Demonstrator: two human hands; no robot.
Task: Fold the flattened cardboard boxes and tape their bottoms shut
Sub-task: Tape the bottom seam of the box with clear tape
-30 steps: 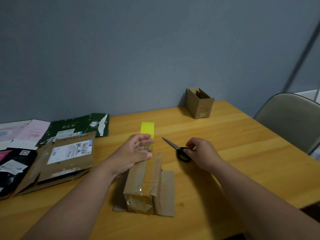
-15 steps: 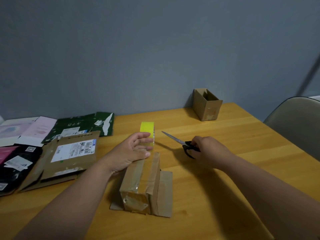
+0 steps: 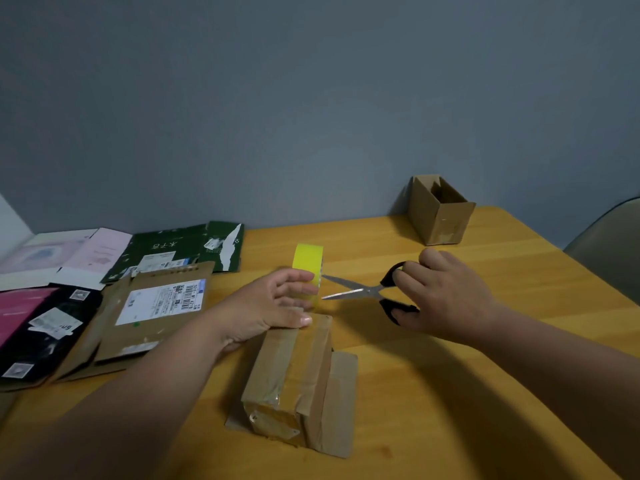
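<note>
The scissors (image 3: 372,292), gripped by the right hand (image 3: 446,299), have swung open toward the yellow tape roll (image 3: 307,263) at 12 o'clock of the box (image 3: 294,382), seemingly ready to cut, while the left hand (image 3: 273,306) rests open-fingered there.

A folded brown cardboard box (image 3: 294,382), its upturned face sealed with glossy tape, lies near centre on the tabletop (image 3: 450,393), a yellow tape roll (image 3: 307,259) stands on edge beyond it, and flattened boxes (image 3: 138,317) lie piled at left.
</note>
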